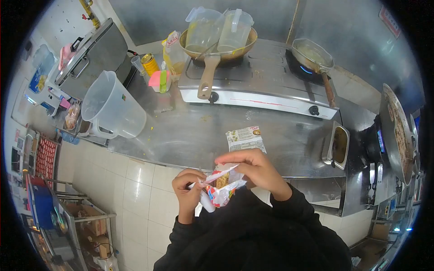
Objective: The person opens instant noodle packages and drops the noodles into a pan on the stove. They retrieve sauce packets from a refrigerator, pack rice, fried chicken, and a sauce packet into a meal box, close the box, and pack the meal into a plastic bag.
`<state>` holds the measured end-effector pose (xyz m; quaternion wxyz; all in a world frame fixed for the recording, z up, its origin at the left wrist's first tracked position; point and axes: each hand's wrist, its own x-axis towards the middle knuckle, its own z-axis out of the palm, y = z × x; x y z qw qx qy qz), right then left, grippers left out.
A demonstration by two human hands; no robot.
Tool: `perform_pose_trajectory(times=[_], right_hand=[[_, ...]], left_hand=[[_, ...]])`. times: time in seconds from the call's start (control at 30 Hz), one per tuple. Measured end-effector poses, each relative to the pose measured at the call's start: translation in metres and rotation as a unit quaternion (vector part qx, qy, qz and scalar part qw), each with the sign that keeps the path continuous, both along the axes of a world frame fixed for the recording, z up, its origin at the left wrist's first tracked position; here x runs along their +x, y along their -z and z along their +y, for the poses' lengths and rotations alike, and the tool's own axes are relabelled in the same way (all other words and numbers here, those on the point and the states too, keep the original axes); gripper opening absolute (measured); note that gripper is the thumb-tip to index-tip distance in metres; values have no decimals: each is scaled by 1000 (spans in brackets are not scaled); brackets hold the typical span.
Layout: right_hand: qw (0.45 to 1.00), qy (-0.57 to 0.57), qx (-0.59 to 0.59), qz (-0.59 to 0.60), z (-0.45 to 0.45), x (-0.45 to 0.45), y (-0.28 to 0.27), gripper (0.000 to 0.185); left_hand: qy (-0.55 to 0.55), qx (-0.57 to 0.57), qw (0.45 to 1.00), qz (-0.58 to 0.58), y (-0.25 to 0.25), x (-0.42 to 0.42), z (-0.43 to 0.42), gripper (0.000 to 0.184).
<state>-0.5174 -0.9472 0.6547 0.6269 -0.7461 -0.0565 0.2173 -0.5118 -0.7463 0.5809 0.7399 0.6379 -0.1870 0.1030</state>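
Close to my body, both hands hold a torn-open food packet (220,195), white with red and blue print. Inside it a yellow-brown block shows; its kind I cannot make out. My left hand (186,187) is closed, pinching the packet's left edge between thumb and fingers. On the other side, my right hand (257,168) curls over the top and right edge. A white rounded piece (207,202) hangs below the left fingers, perhaps part of the wrapper. Just beyond my hands, a printed wrapper sheet (246,139) lies flat on the steel counter (190,135).
A gas stove (257,86) carries a wok (212,56) holding two plastic jugs (203,31), and a small pan (313,55) over a blue flame. A large clear jug (115,108) stands left. A steel container (338,145) and a big pan (398,131) are right.
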Motion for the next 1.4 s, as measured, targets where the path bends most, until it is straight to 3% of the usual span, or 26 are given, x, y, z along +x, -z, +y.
perform_pose_trajectory(times=[0.07, 0.1, 0.13, 0.17, 0.2, 0.27, 0.3, 0.37, 0.43, 0.53, 0.6, 0.7, 0.77, 0.87, 0.93, 1.0, 1.07, 1.1, 1.27, 1.33, 1.37, 1.4], right_hand=[[958, 174, 210, -87, 10, -6, 9, 27], [958, 176, 210, -88, 9, -11, 6, 27], [947, 181, 66, -256, 7, -18, 1, 24], [891, 177, -83, -411, 5, -23, -4, 21], [891, 178, -85, -409, 5, -23, -7, 21], [887, 73, -156, -428, 10, -24, -11, 15], [869, 92, -143, -465, 9, -21, -2, 13], [879, 81, -136, -449, -2, -25, -1, 11], [903, 73, -110, -410, -8, -25, -2, 11], [905, 103, -134, -391, 8, -19, -13, 14], [897, 65, -143, -412, 15, -15, -8, 14], [879, -1, -171, -445, 18, -13, -2, 13], [895, -24, -167, -414, 16, -12, -4, 12], [918, 9, -73, -390, 20, -3, -6, 9], [920, -7, -76, -383, 26, 0, -2, 9], [924, -22, -79, -374, 30, 1, 5, 10], [929, -152, -131, -313, 33, -4, 14, 13], [912, -181, -151, -336, 36, -7, 20, 17], [916, -254, -193, -244, 60, -20, 51, 29], [935, -307, -47, -170, 64, -26, 72, 33], [953, -255, -37, -158, 64, -33, 69, 34], [956, -248, -39, -155, 62, -33, 68, 34]], left_hand=[[-4, -6, 1000, -2, 0, 3, -4, 18], [-10, -6, 1000, 16, -2, 5, -5, 18], [-15, -7, 999, 35, -5, 6, -6, 17], [-18, 9, 999, 34, -9, 7, -7, 17], [-16, 8, 999, 35, -10, 9, -8, 17], [-3, 7, 1000, 24, -12, 12, -10, 16], [-1, 8, 1000, 24, -13, 14, -10, 16], [-95, -59, 991, 73, -14, 18, -10, 15], [-66, -38, 995, 60, -7, 20, 6, 15], [-16, 24, 999, 36, -15, 17, 6, 13], [22, 75, 996, 31, -19, 16, 4, 12], [-12, 57, 997, 50, -19, 16, 10, 10], [-37, 52, 996, 59, -14, 15, 14, 11], [3, 53, 996, 71, -14, 15, 19, 10], [109, 165, 980, 26, -27, 16, 25, 9], [117, 213, 969, 32, -35, 15, 30, 9], [144, 195, 966, 92, -38, 14, 35, 10], [151, 184, 967, 92, -36, 15, 37, 10], [239, 250, 936, 62, -24, 13, 43, 12], [347, 268, 893, 101, -14, 17, 53, 9], [402, 277, 865, 116, -4, 22, 64, 27], [410, 274, 862, 115, -9, 28, 67, 27]])
